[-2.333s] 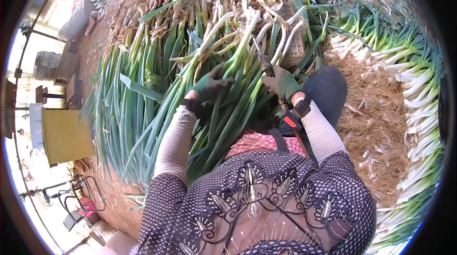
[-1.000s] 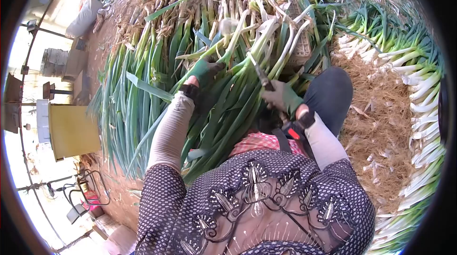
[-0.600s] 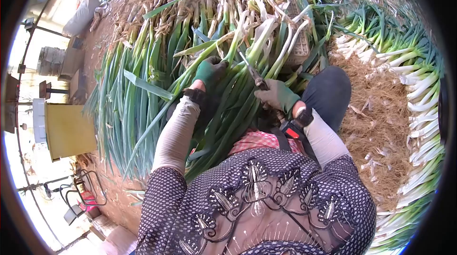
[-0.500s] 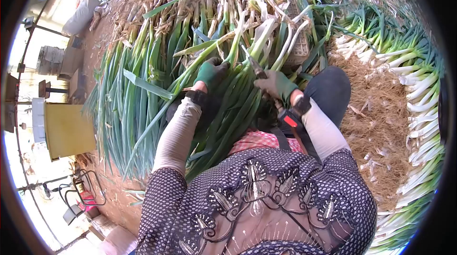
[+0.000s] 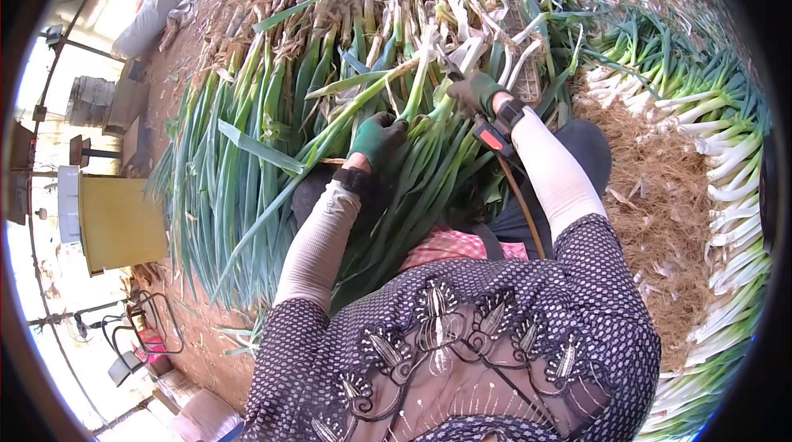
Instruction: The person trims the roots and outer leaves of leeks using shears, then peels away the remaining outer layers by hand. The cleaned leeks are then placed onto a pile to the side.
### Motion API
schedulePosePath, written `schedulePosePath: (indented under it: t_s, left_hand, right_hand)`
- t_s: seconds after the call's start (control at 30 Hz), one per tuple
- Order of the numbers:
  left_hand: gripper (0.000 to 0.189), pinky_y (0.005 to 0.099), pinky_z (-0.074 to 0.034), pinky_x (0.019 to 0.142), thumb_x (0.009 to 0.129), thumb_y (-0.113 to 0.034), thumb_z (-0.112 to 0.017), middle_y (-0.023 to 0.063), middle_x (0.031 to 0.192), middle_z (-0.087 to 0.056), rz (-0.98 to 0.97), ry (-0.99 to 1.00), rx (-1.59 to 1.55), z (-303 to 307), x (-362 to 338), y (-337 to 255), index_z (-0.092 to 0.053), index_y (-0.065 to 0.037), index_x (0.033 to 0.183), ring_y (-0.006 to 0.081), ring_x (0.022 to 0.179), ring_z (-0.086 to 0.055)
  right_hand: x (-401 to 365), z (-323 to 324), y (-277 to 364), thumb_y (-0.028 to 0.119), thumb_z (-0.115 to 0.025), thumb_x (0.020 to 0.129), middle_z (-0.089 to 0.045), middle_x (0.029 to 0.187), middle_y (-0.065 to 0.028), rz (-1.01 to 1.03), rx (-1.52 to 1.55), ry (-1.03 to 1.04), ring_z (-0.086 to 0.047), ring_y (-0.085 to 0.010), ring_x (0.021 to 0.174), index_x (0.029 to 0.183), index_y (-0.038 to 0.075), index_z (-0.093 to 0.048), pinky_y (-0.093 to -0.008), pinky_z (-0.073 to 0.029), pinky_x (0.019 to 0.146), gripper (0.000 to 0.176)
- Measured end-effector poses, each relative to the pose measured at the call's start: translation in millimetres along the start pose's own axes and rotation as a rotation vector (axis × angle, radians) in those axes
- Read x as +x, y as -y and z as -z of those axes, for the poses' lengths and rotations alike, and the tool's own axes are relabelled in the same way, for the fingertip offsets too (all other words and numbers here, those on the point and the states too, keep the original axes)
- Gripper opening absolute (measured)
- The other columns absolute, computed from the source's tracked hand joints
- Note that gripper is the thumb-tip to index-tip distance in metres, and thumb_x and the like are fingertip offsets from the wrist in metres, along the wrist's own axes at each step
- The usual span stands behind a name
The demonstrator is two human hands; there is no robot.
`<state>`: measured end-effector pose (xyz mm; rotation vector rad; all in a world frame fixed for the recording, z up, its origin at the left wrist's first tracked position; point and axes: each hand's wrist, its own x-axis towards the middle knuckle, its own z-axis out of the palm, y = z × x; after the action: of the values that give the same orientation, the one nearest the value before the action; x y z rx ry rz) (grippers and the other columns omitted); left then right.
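Observation:
My left hand [image 5: 379,138], in a green and dark glove, is closed around a leek [image 5: 419,87] near where its pale shaft turns green. In my right hand [image 5: 477,94], also gloved, is an air blow gun [image 5: 492,138] with a red and black body and a brown hose trailing toward my lap. Its narrow front end points away from me, beside the white shafts of the nearest leeks. Long green leaves run down between my arms across my lap. The right fingers are wrapped around the tool and partly hidden.
Unpeeled leeks [image 5: 247,170] with brown roots lie heaped ahead and to the left. Cleaned white leeks [image 5: 730,186] curve along the right, beside a mat of roots [image 5: 652,219]. A plastic crate [image 5: 528,83] sits under the pile. A yellow bin [image 5: 124,223] stands left.
My right hand has moved up and away from me with the air blow gun, showing more hose. My left hand has shifted slightly right and toward me, still on the leek.

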<state>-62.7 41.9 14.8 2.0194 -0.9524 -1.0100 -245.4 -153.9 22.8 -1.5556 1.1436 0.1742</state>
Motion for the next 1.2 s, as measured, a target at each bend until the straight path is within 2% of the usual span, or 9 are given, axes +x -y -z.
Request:
schedulePosePath:
  t_s: [0.23, 0.4, 0.5, 0.63, 0.73, 0.87, 1.0, 1.07, 1.2]
  left_hand:
    - [0.029, 0.0262, -0.048, 0.066, 0.087, -0.026, -0.069, 0.0026, 0.081, -0.068, -0.052, 0.016, -0.022, -2.1, 0.4, 4.1, -0.07, 0.0, 0.097, 0.0086, 0.071, -0.058]
    - [0.027, 0.0252, -0.046, 0.064, 0.087, -0.025, -0.071, 0.0009, 0.079, -0.066, -0.054, -0.004, -0.103, -1.5, 1.7, 13.2, -0.07, 0.0, 0.095, 0.0077, 0.07, -0.057]
    - [0.036, 0.032, -0.05, 0.07, 0.083, -0.032, -0.069, 0.0103, 0.083, -0.071, -0.019, 0.047, -0.146, -2.3, -2.9, 9.9, -0.07, 0.001, 0.096, 0.0154, 0.074, -0.064]
    - [0.034, 0.0319, -0.048, 0.068, 0.084, -0.032, -0.069, 0.0105, 0.079, -0.069, -0.02, 0.04, -0.046, -3.5, -4.1, 8.5, -0.069, 0.001, 0.094, 0.0148, 0.072, -0.062]
    - [0.034, 0.036, -0.05, 0.07, 0.085, -0.035, -0.065, 0.0128, 0.082, -0.071, -0.057, 0.056, 0.021, 0.2, -6.3, 6.5, -0.071, -0.002, 0.093, 0.0208, 0.074, -0.066]
    - [0.044, 0.0461, -0.052, 0.08, 0.087, -0.052, -0.058, 0.0169, 0.09, -0.071, -0.036, 0.013, 0.559, 26.6, -4.6, -20.2, -0.075, -0.011, 0.088, 0.0366, 0.083, -0.068]
    - [0.066, 0.0456, -0.049, 0.093, 0.08, -0.053, -0.065, 0.0188, 0.122, -0.063, -0.253, -0.368, 1.016, 73.2, 32.0, 10.7, -0.057, -0.01, 0.129, 0.0373, 0.109, -0.061]
    - [0.064, 0.0445, -0.05, 0.094, 0.078, -0.05, -0.067, 0.0189, 0.123, -0.063, -0.015, -0.073, 0.891, 83.4, 49.8, 31.3, -0.059, -0.007, 0.126, 0.0346, 0.11, -0.062]
    - [0.057, 0.0454, -0.052, 0.09, 0.077, -0.041, -0.069, 0.0192, 0.116, -0.066, 0.021, -0.004, 1.017, 67.5, 36.4, 11.8, -0.062, -0.01, 0.124, 0.033, 0.104, -0.066]
  right_hand:
    - [-72.1, -28.7, -23.2, 0.03, -0.062, 0.081, -0.064, 0.066, -0.013, 0.145, -0.015, 0.026, -0.062, -0.0212, 0.05, 0.078, -0.003, -0.062, -0.036, -0.05, 0.044, 0.034]
    - [-61.7, -6.3, -1.9, 0.028, -0.063, 0.084, -0.065, 0.07, -0.0185, 0.01, -0.01, 0.047, -0.063, -0.0277, 0.052, 0.087, -0.011, -0.064, -0.0403, -0.046, 0.039, 0.039]
    - [-29.1, -1.6, 5.6, 0.026, -0.061, 0.085, -0.066, 0.071, -0.0194, 0.024, 0.041, -0.031, -0.062, -0.0284, 0.051, 0.092, -0.013, -0.064, -0.0388, -0.046, 0.038, 0.04]
    - [-7.7, 16.3, 29.9, 0.034, -0.054, 0.086, -0.07, 0.079, -0.0205, 0.046, -0.319, 0.026, -0.067, -0.0283, 0.068, 0.101, -0.004, -0.068, -0.0371, -0.05, 0.063, 0.043]
    - [-13.0, 14.3, 30.0, 0.031, -0.056, 0.085, -0.07, 0.083, -0.0209, -0.049, -0.18, 0.01, -0.068, -0.029, 0.07, 0.104, -0.004, -0.067, -0.0378, -0.052, 0.068, 0.041]
    - [-56.9, -2.2, 15.9, 0.028, -0.062, 0.08, -0.069, 0.078, -0.0242, 0.02, -0.259, -0.074, -0.07, -0.0337, 0.07, 0.098, -0.008, -0.067, -0.0413, -0.056, 0.065, 0.041]
    - [-71.5, -17.2, -50.8, 0.032, -0.062, 0.079, -0.067, 0.069, -0.019, 0.038, -0.274, -0.078, -0.069, -0.0297, 0.061, 0.088, -0.007, -0.068, -0.0388, -0.055, 0.06, 0.041]
    - [-83.6, -19.6, -62.7, 0.032, -0.063, 0.077, -0.067, 0.069, -0.0165, 0.074, -0.188, -0.122, -0.068, -0.0269, 0.06, 0.085, -0.006, -0.067, -0.0368, -0.055, 0.06, 0.04]
    - [-95.9, -29.1, -74.5, 0.028, -0.064, 0.081, -0.063, 0.068, -0.0105, 0.048, 0.038, -0.066, -0.063, -0.0198, 0.058, 0.084, -0.002, -0.062, -0.0339, -0.051, 0.055, 0.031]
